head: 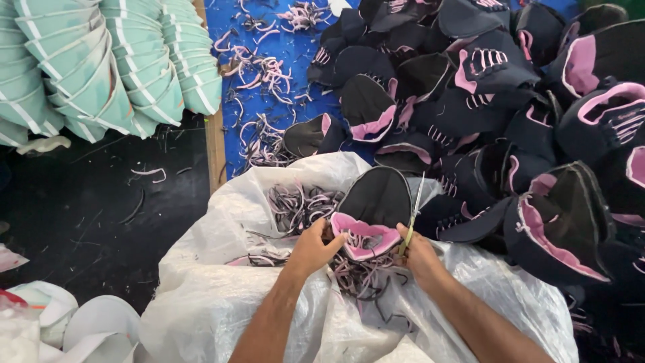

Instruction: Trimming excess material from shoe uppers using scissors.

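My left hand (312,247) grips the pink-lined edge of a black shoe upper (376,202), held over a white plastic sack (215,269). My right hand (420,255) holds a pair of scissors (413,215) with the blades pointing up beside the upper's right edge. Inside the sack, under the upper, lie black and pink trimmed strips (299,205).
A big pile of black and pink shoe uppers (524,121) covers the right side. Trimmed scraps (262,74) are scattered on a blue surface (232,27). Stacked mint-green pieces (107,60) lie top left, above a dark floor (87,222). White objects (74,323) sit bottom left.
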